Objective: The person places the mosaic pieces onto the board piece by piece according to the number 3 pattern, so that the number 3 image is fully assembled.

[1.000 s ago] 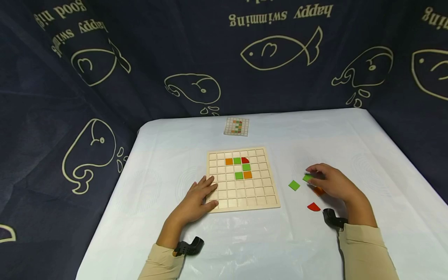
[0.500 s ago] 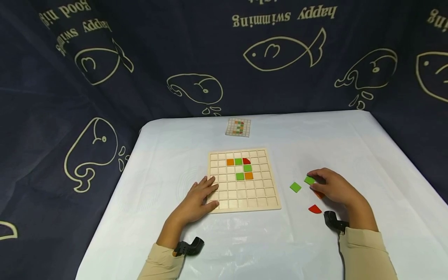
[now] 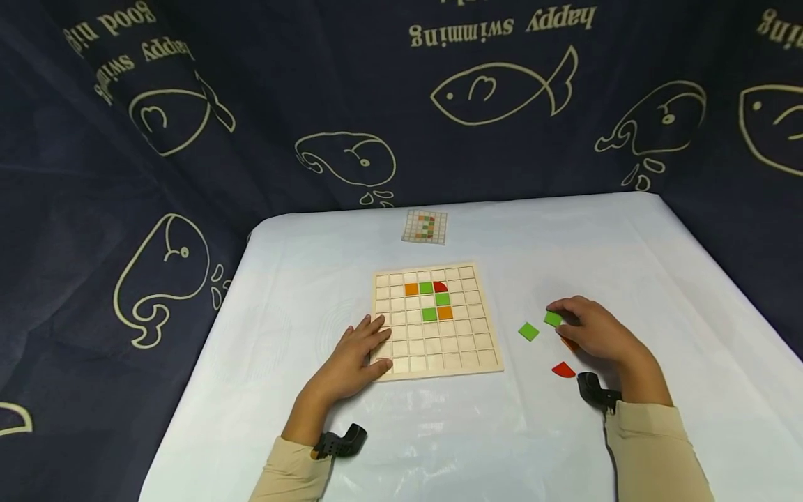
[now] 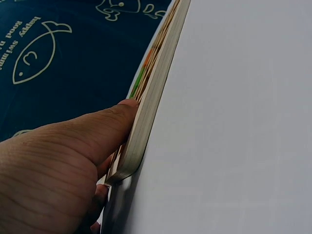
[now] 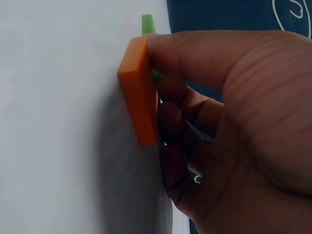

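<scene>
A wooden grid board (image 3: 461, 348) lies mid-table with several orange, green and red tiles in its upper rows. My left hand (image 3: 357, 352) rests flat on the board's near left corner, and its thumb lies along the board edge (image 4: 146, 112) in the left wrist view. My right hand (image 3: 596, 333) sits to the right of the board with curled fingers. Thumb and fingers pinch an orange tile (image 5: 140, 95), tipped up on its edge and mostly hidden under the hand (image 3: 569, 343). A green tile (image 3: 553, 318) lies at the fingertips.
A loose green tile (image 3: 528, 332) and a red quarter-circle tile (image 3: 562, 370) lie between the board and my right hand. A small pattern card (image 3: 424, 226) sits near the table's far edge. Dark fish-print cloth surrounds the white table (image 3: 659, 265).
</scene>
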`<act>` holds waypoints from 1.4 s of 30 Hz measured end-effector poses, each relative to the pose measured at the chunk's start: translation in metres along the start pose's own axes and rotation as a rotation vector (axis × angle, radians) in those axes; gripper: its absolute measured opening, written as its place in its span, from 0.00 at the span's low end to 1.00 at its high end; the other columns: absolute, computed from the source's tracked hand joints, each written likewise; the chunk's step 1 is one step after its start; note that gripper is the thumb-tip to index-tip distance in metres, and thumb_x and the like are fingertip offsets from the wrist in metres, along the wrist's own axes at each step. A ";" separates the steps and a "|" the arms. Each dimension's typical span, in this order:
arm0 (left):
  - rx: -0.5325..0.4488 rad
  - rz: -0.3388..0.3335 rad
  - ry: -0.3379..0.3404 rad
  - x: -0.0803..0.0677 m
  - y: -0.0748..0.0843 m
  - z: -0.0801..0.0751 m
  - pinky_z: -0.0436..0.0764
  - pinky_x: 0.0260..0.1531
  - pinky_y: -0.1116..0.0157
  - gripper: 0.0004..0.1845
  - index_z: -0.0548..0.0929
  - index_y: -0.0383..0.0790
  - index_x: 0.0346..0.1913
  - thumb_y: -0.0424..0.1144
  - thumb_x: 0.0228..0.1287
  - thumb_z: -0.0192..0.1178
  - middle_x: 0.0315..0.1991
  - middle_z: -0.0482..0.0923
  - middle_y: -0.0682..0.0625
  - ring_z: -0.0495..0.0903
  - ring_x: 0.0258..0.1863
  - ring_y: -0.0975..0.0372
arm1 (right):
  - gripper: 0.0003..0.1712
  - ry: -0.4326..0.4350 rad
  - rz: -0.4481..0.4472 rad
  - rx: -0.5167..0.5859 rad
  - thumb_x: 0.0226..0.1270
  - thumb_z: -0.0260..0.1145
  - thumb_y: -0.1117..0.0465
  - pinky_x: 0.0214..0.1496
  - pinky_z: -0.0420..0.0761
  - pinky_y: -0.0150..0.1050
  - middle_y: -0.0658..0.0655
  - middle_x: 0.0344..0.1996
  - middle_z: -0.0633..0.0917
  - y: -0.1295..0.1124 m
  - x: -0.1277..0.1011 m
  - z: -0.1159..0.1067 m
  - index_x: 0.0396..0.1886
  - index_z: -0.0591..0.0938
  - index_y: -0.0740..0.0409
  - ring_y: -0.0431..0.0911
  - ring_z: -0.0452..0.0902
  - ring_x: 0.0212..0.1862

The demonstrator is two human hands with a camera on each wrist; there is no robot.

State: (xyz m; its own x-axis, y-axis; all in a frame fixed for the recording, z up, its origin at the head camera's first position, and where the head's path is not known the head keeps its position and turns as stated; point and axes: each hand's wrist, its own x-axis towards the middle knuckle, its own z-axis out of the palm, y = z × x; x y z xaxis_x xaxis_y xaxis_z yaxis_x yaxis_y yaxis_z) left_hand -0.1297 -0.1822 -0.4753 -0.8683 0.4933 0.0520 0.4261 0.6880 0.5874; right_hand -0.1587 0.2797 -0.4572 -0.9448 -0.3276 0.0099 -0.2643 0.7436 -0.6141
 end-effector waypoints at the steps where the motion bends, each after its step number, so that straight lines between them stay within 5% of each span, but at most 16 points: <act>1: 0.000 0.000 0.004 0.000 0.000 0.000 0.46 0.72 0.43 0.32 0.71 0.37 0.71 0.48 0.69 0.63 0.76 0.57 0.46 0.47 0.77 0.50 | 0.19 -0.001 0.002 -0.001 0.65 0.64 0.71 0.59 0.70 0.61 0.68 0.52 0.79 0.000 0.000 0.000 0.56 0.79 0.69 0.63 0.73 0.56; 25: 0.005 -0.012 -0.010 0.001 -0.001 0.000 0.44 0.72 0.44 0.32 0.71 0.38 0.72 0.48 0.69 0.63 0.77 0.56 0.47 0.46 0.77 0.52 | 0.17 0.002 -0.012 -0.019 0.66 0.60 0.74 0.59 0.67 0.61 0.68 0.50 0.79 0.001 0.002 0.003 0.54 0.78 0.68 0.63 0.69 0.56; 42: -0.009 -0.002 0.009 0.000 0.002 -0.001 0.45 0.72 0.42 0.32 0.71 0.36 0.71 0.47 0.68 0.63 0.76 0.57 0.45 0.48 0.77 0.49 | 0.21 -0.021 0.061 0.003 0.71 0.56 0.71 0.59 0.70 0.61 0.68 0.53 0.76 -0.012 0.009 0.003 0.62 0.74 0.67 0.58 0.70 0.51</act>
State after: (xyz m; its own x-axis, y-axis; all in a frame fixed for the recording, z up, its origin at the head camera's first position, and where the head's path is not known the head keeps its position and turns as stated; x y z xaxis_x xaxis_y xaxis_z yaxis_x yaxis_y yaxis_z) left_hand -0.1293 -0.1817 -0.4734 -0.8712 0.4875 0.0581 0.4223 0.6838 0.5950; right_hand -0.1636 0.2660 -0.4518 -0.9548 -0.2940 -0.0446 -0.2056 0.7611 -0.6152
